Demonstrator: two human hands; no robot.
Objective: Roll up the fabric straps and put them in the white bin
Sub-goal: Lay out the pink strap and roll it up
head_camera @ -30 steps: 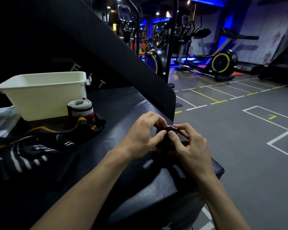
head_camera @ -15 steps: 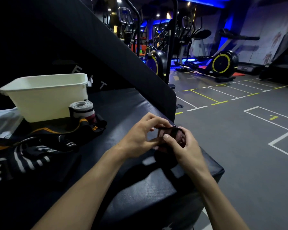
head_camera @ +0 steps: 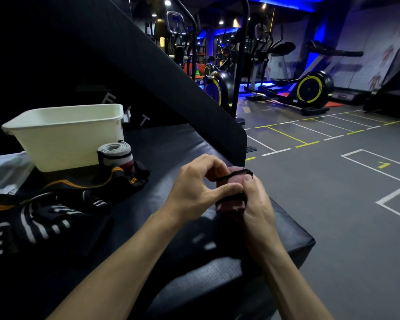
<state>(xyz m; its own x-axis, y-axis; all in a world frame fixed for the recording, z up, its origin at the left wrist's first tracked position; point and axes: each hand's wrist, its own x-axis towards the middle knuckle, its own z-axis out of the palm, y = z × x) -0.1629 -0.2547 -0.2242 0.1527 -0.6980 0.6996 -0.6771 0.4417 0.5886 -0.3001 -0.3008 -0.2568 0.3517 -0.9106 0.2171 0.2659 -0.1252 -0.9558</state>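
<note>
One white bin (head_camera: 65, 135), two rolled straps – one grey (head_camera: 114, 155), one maroon (head_camera: 231, 197) – approx. three loose straps (head_camera: 44, 218), two hands, two yellow-rimmed exercise machines (head_camera: 313, 88).

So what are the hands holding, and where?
A dark red rolled strap. The right hand wraps round its side; the left hand pinches it near the top with thumb and fingers.

Dim overall, with small ceiling spots and blue glow far beyond the grip, deep black shadow swallowing everything left of and below it, slight motion blur on the fingers (head_camera: 226, 187), and wide-angle bending of floor lines (head_camera: 286, 135) toward the right edge.
</note>
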